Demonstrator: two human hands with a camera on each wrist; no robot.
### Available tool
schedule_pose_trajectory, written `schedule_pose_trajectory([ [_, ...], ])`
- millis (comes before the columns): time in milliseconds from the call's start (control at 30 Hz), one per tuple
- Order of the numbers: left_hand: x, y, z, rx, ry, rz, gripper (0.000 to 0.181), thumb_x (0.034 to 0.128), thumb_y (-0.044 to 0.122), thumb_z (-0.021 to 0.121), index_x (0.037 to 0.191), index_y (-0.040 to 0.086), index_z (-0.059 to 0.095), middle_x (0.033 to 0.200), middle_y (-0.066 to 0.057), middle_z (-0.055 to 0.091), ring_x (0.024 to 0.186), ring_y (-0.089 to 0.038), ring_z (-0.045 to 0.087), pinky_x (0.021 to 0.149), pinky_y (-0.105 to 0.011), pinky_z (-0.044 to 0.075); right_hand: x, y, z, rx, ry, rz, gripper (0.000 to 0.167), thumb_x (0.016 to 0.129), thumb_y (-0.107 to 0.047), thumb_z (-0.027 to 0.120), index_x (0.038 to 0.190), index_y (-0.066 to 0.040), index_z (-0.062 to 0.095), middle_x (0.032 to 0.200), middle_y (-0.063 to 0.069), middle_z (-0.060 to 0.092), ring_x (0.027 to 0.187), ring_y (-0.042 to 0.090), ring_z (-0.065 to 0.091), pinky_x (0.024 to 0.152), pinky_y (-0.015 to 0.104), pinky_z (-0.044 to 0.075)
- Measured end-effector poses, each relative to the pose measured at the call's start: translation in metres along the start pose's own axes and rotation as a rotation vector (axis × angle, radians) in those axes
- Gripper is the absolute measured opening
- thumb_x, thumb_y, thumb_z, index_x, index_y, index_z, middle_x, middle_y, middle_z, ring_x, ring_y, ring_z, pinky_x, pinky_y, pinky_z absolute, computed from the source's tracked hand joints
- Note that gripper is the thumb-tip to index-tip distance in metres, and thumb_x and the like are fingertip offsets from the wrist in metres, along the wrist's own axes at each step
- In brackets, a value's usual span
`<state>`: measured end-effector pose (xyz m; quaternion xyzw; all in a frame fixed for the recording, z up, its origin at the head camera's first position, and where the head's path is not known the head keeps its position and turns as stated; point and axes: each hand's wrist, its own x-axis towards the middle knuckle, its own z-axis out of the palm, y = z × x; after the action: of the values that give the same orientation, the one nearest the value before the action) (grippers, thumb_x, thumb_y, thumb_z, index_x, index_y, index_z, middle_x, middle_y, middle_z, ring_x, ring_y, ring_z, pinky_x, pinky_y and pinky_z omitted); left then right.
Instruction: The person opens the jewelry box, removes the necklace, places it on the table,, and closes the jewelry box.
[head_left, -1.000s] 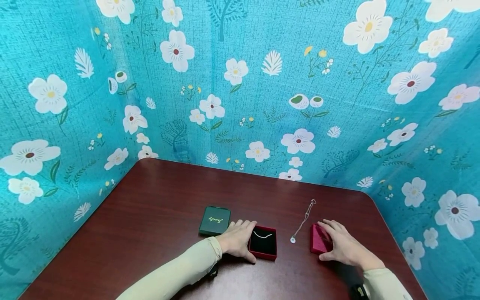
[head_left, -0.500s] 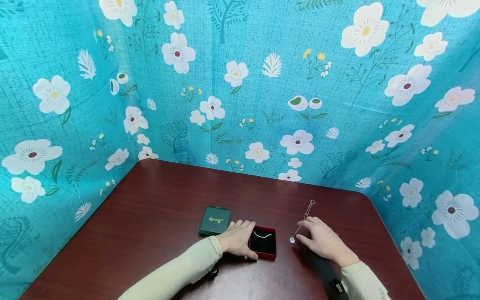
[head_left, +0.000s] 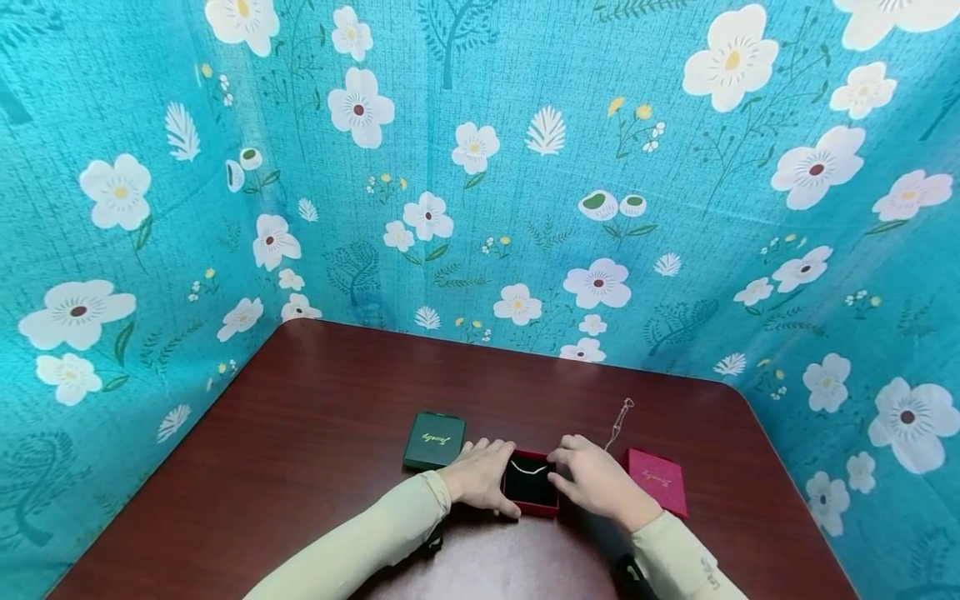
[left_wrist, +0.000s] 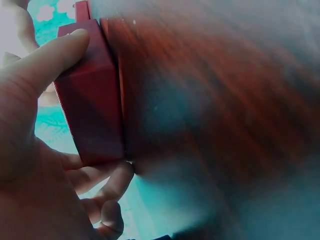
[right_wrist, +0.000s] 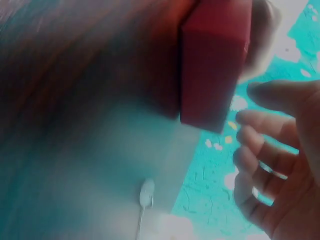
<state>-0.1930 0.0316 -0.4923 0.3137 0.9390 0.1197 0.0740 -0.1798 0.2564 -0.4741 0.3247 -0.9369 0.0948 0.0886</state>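
Observation:
An open red jewelry box (head_left: 537, 508) sits near the middle of the table in the head view, its black insert (head_left: 523, 490) carrying a thin silver chain (head_left: 529, 470). My left hand (head_left: 483, 477) grips the box from its left side. In the left wrist view, the thumb presses one wall of the red box (left_wrist: 97, 110) and fingers reach its opposite end. My right hand (head_left: 596, 481) hovers at the box's right edge, fingers loosely bent. Between thumb and fingers of the right hand (right_wrist: 280, 160) nothing is held in the right wrist view.
Right of my right hand lies the red lid (head_left: 660, 482). A pendant necklace (head_left: 619, 421) stretches behind that hand; its white pendant (right_wrist: 147, 193) shows in the right wrist view. The green jewelry box (head_left: 435, 440) stands left of my left hand. Floral curtains (head_left: 480, 208) border the table.
My right hand has moved left from the red lid, past the necklace, to the red box's right edge. The lid has come into full view. My left hand has stayed on the box.

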Motion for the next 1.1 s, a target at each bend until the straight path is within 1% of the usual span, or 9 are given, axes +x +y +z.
schedule_pose_trajectory([
  [100, 0.000, 0.000, 0.001, -0.014, -0.002, -0.004, 0.093, 0.0627, 0.061, 0.077, 0.133, 0.011, 0.043, 0.122, -0.001, 0.053, 0.105, -0.019, 0.047, 0.083, -0.034, 0.036, 0.002, -0.003, 0.005, -0.049, 0.006, 0.004, 0.021, 0.076, -0.023, 0.078, 0.089, -0.009, 0.073, 0.077, -0.003, 0.050, 0.071, 0.012, 0.048, 0.061, 0.027, 0.046],
  [233, 0.001, 0.001, 0.001, -0.026, -0.003, -0.009, 0.093, 0.0635, 0.061, 0.077, 0.134, 0.011, 0.043, 0.122, -0.001, 0.054, 0.106, -0.019, 0.047, 0.083, -0.034, 0.036, 0.006, -0.007, 0.007, -0.108, 0.018, 0.001, 0.019, 0.075, -0.023, 0.078, 0.083, -0.007, 0.072, 0.073, -0.001, 0.048, 0.069, 0.017, 0.049, 0.061, 0.030, 0.046],
  [333, 0.000, 0.000, -0.001, -0.016, -0.014, -0.002, 0.096, 0.0647, 0.062, 0.075, 0.137, 0.009, 0.040, 0.126, -0.002, 0.052, 0.109, -0.020, 0.046, 0.085, -0.034, 0.036, 0.008, -0.009, 0.009, -0.131, 0.005, 0.004, 0.019, 0.075, -0.023, 0.077, 0.081, -0.005, 0.071, 0.072, 0.001, 0.048, 0.068, 0.019, 0.049, 0.061, 0.033, 0.046],
  [467, -0.001, -0.001, -0.003, -0.012, -0.039, 0.015, 0.098, 0.0661, 0.063, 0.074, 0.139, 0.008, 0.038, 0.129, -0.002, 0.051, 0.112, -0.020, 0.045, 0.087, -0.036, 0.036, 0.009, -0.011, 0.013, -0.136, -0.004, 0.033, 0.018, 0.074, -0.020, 0.077, 0.080, -0.004, 0.070, 0.071, 0.002, 0.047, 0.068, 0.020, 0.048, 0.061, 0.034, 0.045],
  [533, -0.001, -0.001, -0.004, -0.016, -0.043, 0.018, 0.095, 0.0660, 0.062, 0.075, 0.137, 0.009, 0.040, 0.125, 0.000, 0.052, 0.109, -0.018, 0.046, 0.085, -0.034, 0.036, 0.009, -0.012, 0.015, -0.136, 0.001, 0.043, 0.017, 0.074, -0.018, 0.076, 0.079, -0.004, 0.069, 0.071, 0.002, 0.047, 0.067, 0.020, 0.048, 0.061, 0.035, 0.045],
  [633, 0.000, -0.001, -0.004, -0.027, -0.029, 0.019, 0.083, 0.0643, 0.058, 0.078, 0.126, 0.013, 0.046, 0.113, 0.004, 0.055, 0.099, -0.015, 0.047, 0.078, -0.031, 0.035, 0.010, -0.014, 0.017, -0.127, 0.002, 0.056, 0.015, 0.074, -0.017, 0.073, 0.078, -0.004, 0.068, 0.070, 0.002, 0.047, 0.067, 0.021, 0.048, 0.061, 0.036, 0.045],
  [767, 0.004, -0.002, -0.003, -0.026, -0.009, 0.015, 0.071, 0.0626, 0.055, 0.080, 0.114, 0.015, 0.050, 0.100, 0.007, 0.054, 0.091, -0.014, 0.047, 0.073, -0.029, 0.033, 0.012, -0.015, 0.019, -0.102, -0.025, 0.099, 0.015, 0.073, -0.017, 0.071, 0.077, -0.004, 0.067, 0.070, 0.001, 0.047, 0.068, 0.020, 0.048, 0.062, 0.036, 0.045],
  [900, 0.008, -0.003, -0.001, 0.006, 0.004, 0.013, 0.069, 0.0615, 0.054, 0.080, 0.112, 0.015, 0.052, 0.099, 0.006, 0.054, 0.089, -0.015, 0.048, 0.072, -0.029, 0.033, 0.015, -0.015, 0.019, -0.081, -0.051, 0.141, 0.014, 0.073, -0.018, 0.070, 0.075, -0.005, 0.065, 0.070, 0.000, 0.046, 0.068, 0.019, 0.048, 0.062, 0.035, 0.045],
  [1100, 0.009, -0.005, 0.000, 0.049, 0.019, 0.017, 0.068, 0.0591, 0.055, 0.080, 0.109, 0.016, 0.053, 0.099, 0.006, 0.055, 0.087, -0.015, 0.049, 0.071, -0.029, 0.033, 0.017, -0.014, 0.022, -0.063, -0.043, 0.148, 0.010, 0.072, -0.014, 0.065, 0.069, -0.007, 0.060, 0.069, 0.001, 0.045, 0.068, 0.021, 0.049, 0.062, 0.037, 0.044],
])
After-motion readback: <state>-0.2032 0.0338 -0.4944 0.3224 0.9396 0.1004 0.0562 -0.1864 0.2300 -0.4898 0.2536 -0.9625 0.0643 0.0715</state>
